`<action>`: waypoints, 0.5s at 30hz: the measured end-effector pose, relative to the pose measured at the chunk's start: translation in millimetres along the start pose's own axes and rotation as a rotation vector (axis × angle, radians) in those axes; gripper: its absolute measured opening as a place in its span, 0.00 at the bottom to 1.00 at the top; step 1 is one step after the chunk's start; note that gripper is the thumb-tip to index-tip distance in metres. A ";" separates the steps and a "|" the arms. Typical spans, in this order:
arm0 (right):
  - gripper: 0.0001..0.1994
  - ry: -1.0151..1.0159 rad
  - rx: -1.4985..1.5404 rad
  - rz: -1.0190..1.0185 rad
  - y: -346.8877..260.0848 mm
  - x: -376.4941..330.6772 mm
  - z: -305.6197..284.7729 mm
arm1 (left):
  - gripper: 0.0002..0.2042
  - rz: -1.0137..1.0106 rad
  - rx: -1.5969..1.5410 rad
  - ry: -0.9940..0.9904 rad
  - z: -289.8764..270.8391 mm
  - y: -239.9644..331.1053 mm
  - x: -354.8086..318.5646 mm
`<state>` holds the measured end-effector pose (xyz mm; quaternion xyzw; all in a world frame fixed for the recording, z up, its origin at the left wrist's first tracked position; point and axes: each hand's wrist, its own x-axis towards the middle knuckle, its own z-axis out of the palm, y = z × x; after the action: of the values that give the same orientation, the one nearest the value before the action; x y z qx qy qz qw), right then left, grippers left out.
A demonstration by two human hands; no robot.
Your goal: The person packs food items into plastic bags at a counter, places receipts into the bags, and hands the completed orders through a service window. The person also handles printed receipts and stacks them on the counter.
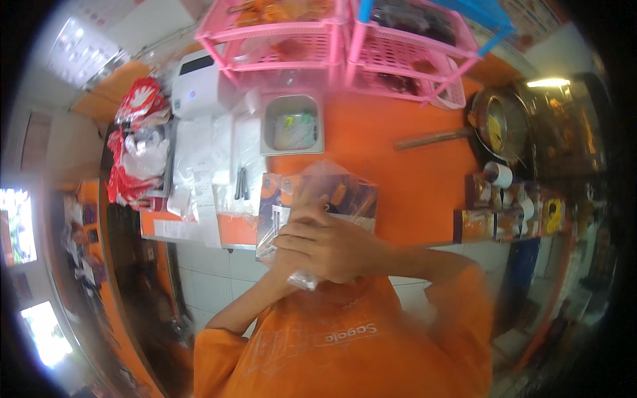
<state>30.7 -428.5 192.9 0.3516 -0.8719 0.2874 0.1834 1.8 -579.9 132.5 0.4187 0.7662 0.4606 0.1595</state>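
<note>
My left hand [308, 198] points away from me over the front edge of the orange counter, fingers stretched out and blurred. Thin clear plastic [325, 169], which looks like a disposable glove, covers it. Across its wrist and back lies my right hand [335, 249], fingers wrapped round and closed on the plastic. A crumpled end of clear plastic [302, 280] sticks out below the right hand. Under both hands is a dark blue and orange box [361, 192] with a clear plastic wrap, partly hidden by them.
Beyond the box stands a metal tub [292, 152] with a packet inside. Papers [206, 179] and a white device [196, 83] are at left, beside red and white bags [139, 146]. Pink racks [279, 28] stand at the back. A wooden-handled pan [431, 138] and several jars [501, 222] are right.
</note>
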 end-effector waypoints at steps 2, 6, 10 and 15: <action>0.13 -0.051 -0.032 -0.042 4.3 0.9 5.7 | 0.31 0.016 0.047 -0.063 -0.6 -8.7 9.7; 0.09 -0.146 -0.012 -0.046 10.5 3.9 27.2 | 0.26 0.036 0.099 -0.152 -7.4 -24.7 15.4; 0.08 -0.187 -0.081 -0.036 13.3 18.8 14.2 | 0.21 0.050 0.136 -0.218 -14.7 -29.5 19.5; 0.14 -0.333 0.398 0.441 37.4 -22.1 -81.2 | 0.15 0.022 0.116 -0.374 -32.0 -42.5 28.1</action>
<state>28.5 -344.2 229.8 0.2258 -0.8716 0.4234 -0.1004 -56.3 -585.7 117.6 0.5139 0.7439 0.3312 0.2698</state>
